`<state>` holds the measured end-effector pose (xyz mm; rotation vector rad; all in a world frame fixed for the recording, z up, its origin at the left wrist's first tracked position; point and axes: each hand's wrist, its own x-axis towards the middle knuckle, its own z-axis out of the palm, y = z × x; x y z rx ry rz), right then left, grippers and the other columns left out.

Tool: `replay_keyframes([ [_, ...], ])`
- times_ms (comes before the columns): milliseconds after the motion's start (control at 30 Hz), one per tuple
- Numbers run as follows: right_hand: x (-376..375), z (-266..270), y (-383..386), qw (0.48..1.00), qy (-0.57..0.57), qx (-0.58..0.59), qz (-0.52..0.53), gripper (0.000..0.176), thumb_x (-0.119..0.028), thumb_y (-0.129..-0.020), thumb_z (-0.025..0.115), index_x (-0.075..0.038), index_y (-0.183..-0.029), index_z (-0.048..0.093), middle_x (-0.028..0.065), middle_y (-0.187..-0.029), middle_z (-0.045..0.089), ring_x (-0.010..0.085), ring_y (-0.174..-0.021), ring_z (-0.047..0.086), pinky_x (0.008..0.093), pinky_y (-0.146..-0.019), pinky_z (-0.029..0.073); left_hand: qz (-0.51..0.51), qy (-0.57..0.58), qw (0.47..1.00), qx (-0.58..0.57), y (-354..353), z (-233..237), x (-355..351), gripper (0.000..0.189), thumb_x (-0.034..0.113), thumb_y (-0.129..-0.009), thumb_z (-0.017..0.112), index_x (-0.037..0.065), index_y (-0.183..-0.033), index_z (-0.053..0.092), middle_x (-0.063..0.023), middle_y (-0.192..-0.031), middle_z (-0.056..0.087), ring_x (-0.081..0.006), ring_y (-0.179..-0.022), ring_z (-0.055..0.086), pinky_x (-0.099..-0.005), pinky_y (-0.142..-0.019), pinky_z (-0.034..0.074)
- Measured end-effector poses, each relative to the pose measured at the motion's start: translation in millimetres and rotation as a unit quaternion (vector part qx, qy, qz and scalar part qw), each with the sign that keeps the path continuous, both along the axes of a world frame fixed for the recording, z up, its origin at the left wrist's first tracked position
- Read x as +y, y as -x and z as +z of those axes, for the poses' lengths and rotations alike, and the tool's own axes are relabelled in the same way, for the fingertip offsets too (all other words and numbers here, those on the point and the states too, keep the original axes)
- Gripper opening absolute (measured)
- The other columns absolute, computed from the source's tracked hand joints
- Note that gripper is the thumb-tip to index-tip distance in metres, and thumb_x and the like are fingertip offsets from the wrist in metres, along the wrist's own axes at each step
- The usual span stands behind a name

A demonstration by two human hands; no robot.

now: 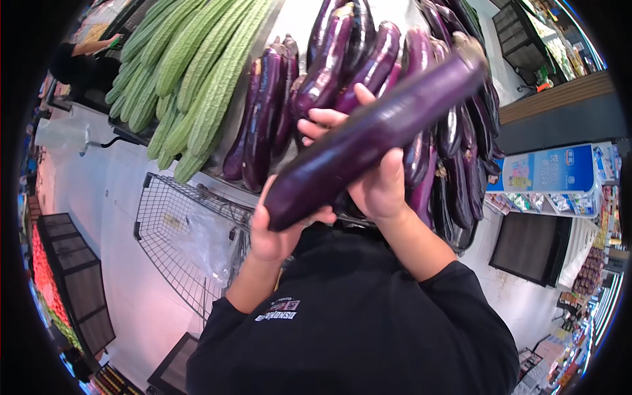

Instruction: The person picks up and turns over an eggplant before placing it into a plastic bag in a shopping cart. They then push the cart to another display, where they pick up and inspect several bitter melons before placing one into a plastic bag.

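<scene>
A long, glossy purple eggplant (375, 135) is held up at a slant, its stem end up and to the right. My left hand (273, 237) is closed round its lower blunt end. My right hand (380, 187) cradles the middle from underneath, thumb on the near side and fingertips showing past the far side. Part of each hand is hidden by the eggplant. Behind it, more eggplants (329, 56) lie piled on the display stand, near the fingers of my right hand but apart from my left.
Green ridged gourds (191, 72) are heaped left of the eggplants. A wire shopping cart (178, 243) with clear plastic bags (204, 243) stands at my left. Another person's arm (92, 47) shows at the far left. A blue promotional shelf (546, 171) is at the right.
</scene>
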<state>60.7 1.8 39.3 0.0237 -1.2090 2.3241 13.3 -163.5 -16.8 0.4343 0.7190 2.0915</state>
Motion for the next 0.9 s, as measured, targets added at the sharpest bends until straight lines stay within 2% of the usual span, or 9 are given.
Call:
replay_keyframes([
  [133,25,-15,-30,0.993,0.112,0.032,-0.008,0.081,-0.064,-0.092,0.051,-0.009,-0.148,0.029,0.0159,-0.115,0.059,0.0307,-0.109,0.06,0.049,-0.101,0.048,-0.122,0.007,0.987,0.104,-12,15,23,0.091,0.064,-0.087,0.062,-0.005,-0.139,0.031,-0.0234,-0.125,0.056,-0.0313,-0.097,0.068,-0.042,-0.085,0.057],
  [267,44,-22,-55,0.982,0.183,0.011,-0.048,0.069,-0.059,-0.097,0.045,-0.009,-0.144,0.036,0.0148,-0.112,0.06,0.0282,-0.106,0.061,0.0475,-0.098,0.05,-0.153,0.078,0.971,0.167,-23,14,44,0.101,0.055,-0.081,0.076,-0.003,-0.147,0.025,-0.0188,-0.139,0.047,-0.0259,-0.126,0.052,-0.0399,-0.106,0.041],
  [333,48,-18,-64,0.984,0.109,-0.044,-0.132,0.059,-0.048,-0.1,0.049,-0.003,-0.137,0.04,0.0171,-0.113,0.062,0.0311,-0.107,0.064,0.0496,-0.099,0.05,-0.153,0.084,0.97,0.171,-29,23,57,0.101,0.042,-0.078,0.083,-0.001,-0.149,0.025,-0.0169,-0.143,0.044,-0.0232,-0.134,0.043,-0.0371,-0.112,0.033],
  [467,56,-15,-85,0.975,-0.014,-0.095,-0.2,0.061,-0.05,-0.103,0.042,0.002,-0.136,0.04,0.0198,-0.121,0.06,0.0337,-0.113,0.062,0.0489,-0.1,0.05,-0.084,0.249,0.866,0.425,-37,31,90,0.091,0.019,-0.075,0.086,0.002,-0.146,0.032,-0.0156,-0.138,0.048,-0.0237,-0.132,0.045,-0.039,-0.111,0.034],
  [533,57,-9,-95,0.979,-0.008,-0.059,-0.195,0.071,-0.058,-0.101,0.036,0.001,-0.139,0.037,0.0216,-0.126,0.058,0.0357,-0.116,0.061,0.047,-0.1,0.05,-0.128,0.121,0.934,0.31,-42,33,104,0.084,0.018,-0.077,0.084,0.002,-0.143,0.034,-0.0154,-0.133,0.051,-0.0249,-0.122,0.055,-0.0392,-0.103,0.044],
  [567,62,-9,-103,0.983,-0.022,-0.029,-0.179,0.079,-0.065,-0.099,0.031,0.002,-0.142,0.034,0.0233,-0.131,0.055,0.0368,-0.119,0.059,0.0469,-0.101,0.05,-0.242,0.105,0.96,0.089,-46,39,101,0.079,0.02,-0.079,0.082,0.002,-0.141,0.036,-0.0152,-0.123,0.056,-0.0242,-0.103,0.066,-0.0359,-0.086,0.054],
  [600,67,-7,-106,0.984,-0.035,-0.021,-0.174,0.088,-0.071,-0.095,0.03,0.002,-0.144,0.031,0.0245,-0.134,0.053,0.0374,-0.121,0.058,0.0477,-0.102,0.049,-0.277,0.045,0.959,0.042,-50,38,104,0.078,0.029,-0.082,0.079,0.002,-0.14,0.035,-0.0164,-0.114,0.059,-0.024,-0.083,0.07,-0.0338,-0.07,0.058],
  [767,77,0,-110,0.993,0.075,0.015,-0.093,0.101,-0.08,-0.089,0.026,0.002,-0.148,0.028,0.0267,-0.139,0.048,0.038,-0.122,0.057,0.0479,-0.102,0.05,-0.411,-0.093,0.903,-0.08,-62,29,125,0.072,0.045,-0.09,0.064,0.0,-0.138,0.035,-0.0222,-0.108,0.061,-0.0289,-0.074,0.07,-0.0384,-0.063,0.06],
  [900,76,-13,-115,0.979,0.154,-0.021,-0.131,0.054,-0.041,-0.102,0.046,0.003,-0.131,0.038,0.0218,-0.119,0.058,0.0308,-0.102,0.067,0.0421,-0.085,0.06,-0.428,-0.089,0.889,-0.136,-65,17,129,0.062,0.042,-0.096,0.055,-0.002,-0.135,0.036,-0.0246,-0.108,0.06,-0.0317,-0.074,0.07,-0.0383,-0.063,0.061],
])
